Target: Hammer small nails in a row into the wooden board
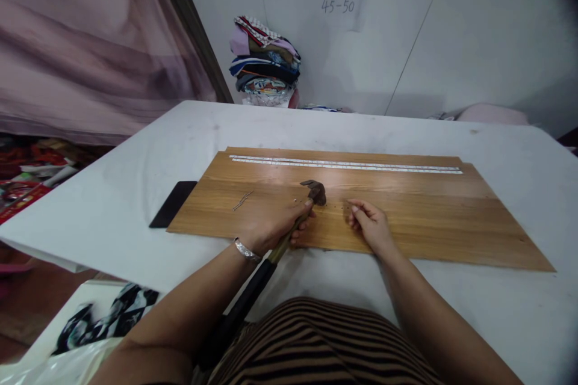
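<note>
My left hand [277,224] is closed round the wooden upper handle of a claw hammer [282,248], just below its rusty head. The head rests on or just over a wood-grain board [433,216], and the black grip slants back toward my body. Over the same board, right of the hammer, my right hand [372,227] has thumb and forefinger pinched together; what they hold, if anything, is too small to name. A row of small dark dots runs along the board between the hammer head and my right fingertips. Several loose nails [242,200] lie left of my left hand.
Two white measuring strips [347,165] run along the board's far side. Another board edge shows beneath. A flat black object [173,204] lies at the left on the white table [158,144]. Folded cloths [266,66] are stacked by the wall; a pink curtain [99,42] hangs left.
</note>
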